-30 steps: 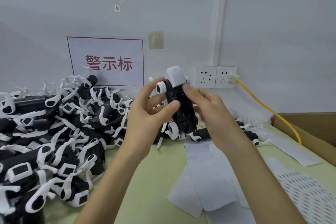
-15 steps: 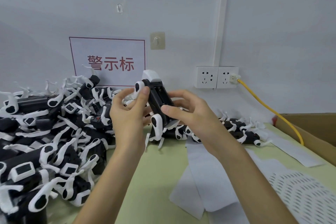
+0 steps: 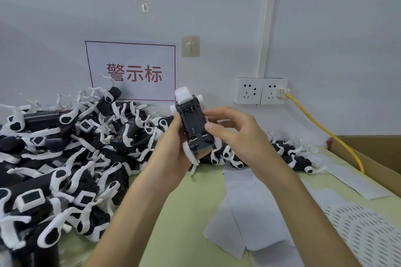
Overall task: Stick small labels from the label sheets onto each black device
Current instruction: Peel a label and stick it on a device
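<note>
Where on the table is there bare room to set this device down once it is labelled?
The green tabletop is bare in a strip between the big pile of devices on the left and the white label sheets on the right, under the forearms. A row of devices crowds the wall; the perforated sheet and cardboard box fill the right.

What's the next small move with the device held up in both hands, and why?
Probably press the right hand thumb down on the black device. The left hand cradles it underside-up, the thumb rests on that face, and no label is clearly visible there.
</note>
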`<action>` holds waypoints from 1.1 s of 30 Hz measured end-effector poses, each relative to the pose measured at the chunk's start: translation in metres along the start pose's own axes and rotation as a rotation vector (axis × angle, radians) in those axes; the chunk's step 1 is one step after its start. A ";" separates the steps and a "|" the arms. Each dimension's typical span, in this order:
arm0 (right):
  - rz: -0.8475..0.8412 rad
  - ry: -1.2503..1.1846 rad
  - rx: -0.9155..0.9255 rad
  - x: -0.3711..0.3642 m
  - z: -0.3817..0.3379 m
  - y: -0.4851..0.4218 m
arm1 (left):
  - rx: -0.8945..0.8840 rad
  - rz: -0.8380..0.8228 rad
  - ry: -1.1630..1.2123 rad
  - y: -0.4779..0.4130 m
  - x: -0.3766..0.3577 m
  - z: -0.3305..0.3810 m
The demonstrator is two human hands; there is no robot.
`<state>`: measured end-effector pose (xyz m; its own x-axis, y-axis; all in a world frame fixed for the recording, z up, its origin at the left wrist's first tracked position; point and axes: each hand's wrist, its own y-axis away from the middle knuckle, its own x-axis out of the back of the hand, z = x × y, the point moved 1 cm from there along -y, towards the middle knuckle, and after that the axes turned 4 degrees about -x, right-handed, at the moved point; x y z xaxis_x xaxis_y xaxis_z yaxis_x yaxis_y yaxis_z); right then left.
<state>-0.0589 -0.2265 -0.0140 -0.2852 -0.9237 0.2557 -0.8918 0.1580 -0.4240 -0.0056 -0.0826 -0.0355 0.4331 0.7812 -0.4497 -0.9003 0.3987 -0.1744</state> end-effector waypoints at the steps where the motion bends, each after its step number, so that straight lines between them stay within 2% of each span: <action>1: -0.002 0.036 0.004 0.003 0.001 -0.001 | 0.020 0.008 0.017 -0.001 0.001 0.001; 4: -0.049 0.099 -0.034 0.015 0.008 -0.004 | 0.074 0.061 0.087 -0.001 0.003 -0.001; 8: -0.059 0.252 -0.187 0.038 0.042 -0.009 | 0.117 0.093 0.293 -0.004 0.006 -0.002; 14: -0.210 0.635 -0.459 0.061 0.105 -0.006 | 0.085 0.082 0.253 -0.005 0.010 -0.003; 18: -0.245 0.774 -0.489 0.052 0.130 -0.005 | 0.113 0.048 0.290 -0.004 0.010 -0.007; 23: -0.084 0.780 -0.366 0.048 0.126 -0.011 | 0.217 0.081 0.418 -0.004 0.009 -0.006; 26: 0.262 0.669 -0.218 0.057 0.104 -0.015 | 0.208 0.089 0.434 -0.004 0.008 -0.005; 28: 0.555 0.502 -0.006 0.060 0.082 -0.014 | 0.218 0.089 0.445 -0.004 0.007 -0.003; 29: 0.650 0.421 0.125 0.060 0.069 -0.013 | 0.229 0.087 0.457 -0.003 0.006 -0.002; 31: 0.672 0.348 0.328 0.058 0.044 -0.009 | 0.225 0.080 0.474 -0.004 0.006 -0.002; 33: 0.484 0.294 0.378 0.050 0.026 -0.005 | 0.204 0.073 0.506 -0.004 0.004 -0.003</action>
<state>-0.0590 -0.2824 -0.0217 -0.7526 -0.6378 0.1637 -0.4706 0.3471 -0.8112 0.0000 -0.0822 -0.0391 0.2502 0.5017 -0.8281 -0.8788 0.4767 0.0233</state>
